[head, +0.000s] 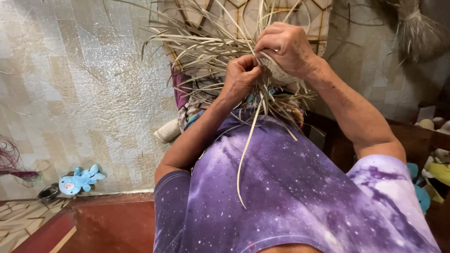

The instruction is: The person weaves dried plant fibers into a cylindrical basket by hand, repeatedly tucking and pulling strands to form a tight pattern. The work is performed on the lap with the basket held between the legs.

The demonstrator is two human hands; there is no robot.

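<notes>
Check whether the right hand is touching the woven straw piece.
Touching. The head view shows the right hand with its fingers curled over the edge of the woven straw piece.

No packages, labels, signs or screens anywhere in view

Dry plant fibre, printed cloth, worn tile and polished floor

The strips (220, 42) are pale, dry, flat plant fibre, matt and stiff, splaying out from a small woven piece (277, 70) of tight, ribbed plaiting held between the left hand (241, 77) and the right hand (286, 47). The shirt (290, 187) is soft purple cloth with a speckled matt print. The wall (84, 93) looks like rough, mottled beige tile with a faint sheen. The floor (112, 229) is smooth red, slightly glossy. At the floor's left edge lies a blue plush toy (79, 180) of fuzzy cloth beside a small shiny metal bowl (48, 192).
</notes>
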